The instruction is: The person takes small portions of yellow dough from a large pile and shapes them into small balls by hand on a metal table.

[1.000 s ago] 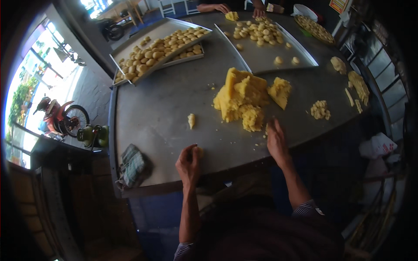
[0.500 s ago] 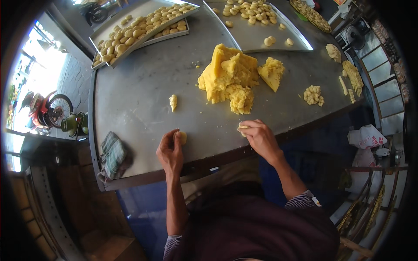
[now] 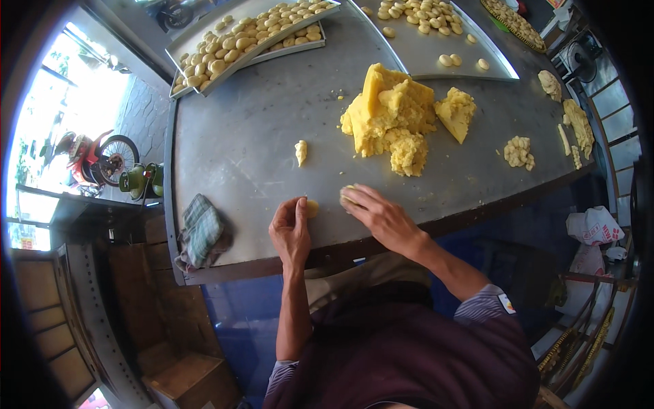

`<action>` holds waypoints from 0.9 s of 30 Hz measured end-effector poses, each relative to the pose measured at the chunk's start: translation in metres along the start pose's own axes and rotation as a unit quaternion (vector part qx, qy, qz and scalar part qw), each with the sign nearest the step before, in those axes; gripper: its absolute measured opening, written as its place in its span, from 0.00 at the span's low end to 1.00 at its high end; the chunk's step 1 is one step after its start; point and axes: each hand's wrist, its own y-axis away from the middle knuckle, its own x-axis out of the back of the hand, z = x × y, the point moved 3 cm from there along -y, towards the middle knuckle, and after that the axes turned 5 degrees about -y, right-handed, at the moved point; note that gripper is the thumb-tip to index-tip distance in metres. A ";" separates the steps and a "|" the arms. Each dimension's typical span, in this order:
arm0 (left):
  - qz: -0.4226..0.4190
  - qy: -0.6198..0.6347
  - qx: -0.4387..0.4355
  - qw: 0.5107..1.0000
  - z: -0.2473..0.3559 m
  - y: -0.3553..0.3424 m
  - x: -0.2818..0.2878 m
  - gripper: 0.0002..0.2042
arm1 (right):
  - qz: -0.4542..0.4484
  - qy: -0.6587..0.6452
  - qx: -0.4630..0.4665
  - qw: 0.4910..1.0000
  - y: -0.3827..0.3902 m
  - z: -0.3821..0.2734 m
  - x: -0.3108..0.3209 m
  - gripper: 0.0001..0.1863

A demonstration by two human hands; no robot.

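Dough, a flattened pale-yellow piece at frame centre, pinched thumb-to-finger in the left hand, could tear under hard squeezing, while the half-hidden yellow morsel beneath the right hand's curled fingers could, if overpressed, crumble onto the grey metal bench.

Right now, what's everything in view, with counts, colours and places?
table: one, grey, centre
dough mound: one, yellow, central
dough wedge: one, yellow, beside mound
trays: three, silver, far side
dough rounds: many, pale yellow, on trays
dough scrap: one, cream, left of mound
dough lumps: several, cream, right side
cloth: one, greenish, near-left corner
basket: one, yellowish, top right
motorcycles: two, red and dark, left
cylinders: two, green, left
fan: one, dark, right
small pieces: two, yellowish, at grips
left grip: one, bare, near edge
right grip: one, bare, right of left
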 end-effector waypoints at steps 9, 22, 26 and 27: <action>-0.150 0.179 0.034 0.972 0.023 0.020 -0.065 0.17 | 0.207 -0.165 -0.172 0.949 0.008 -0.005 0.011 0.22; -0.132 -0.160 -0.096 0.974 0.022 0.011 -0.048 0.10 | 0.156 -0.320 -0.167 0.919 -0.010 -0.023 0.016 0.13; -0.154 -0.154 -0.043 0.975 0.018 0.014 -0.053 0.15 | 0.145 -0.094 -0.095 0.980 -0.013 -0.041 0.014 0.12; -0.150 -0.122 -0.043 0.980 0.021 0.014 -0.052 0.15 | 0.151 -0.066 -0.087 0.983 -0.014 -0.047 0.013 0.13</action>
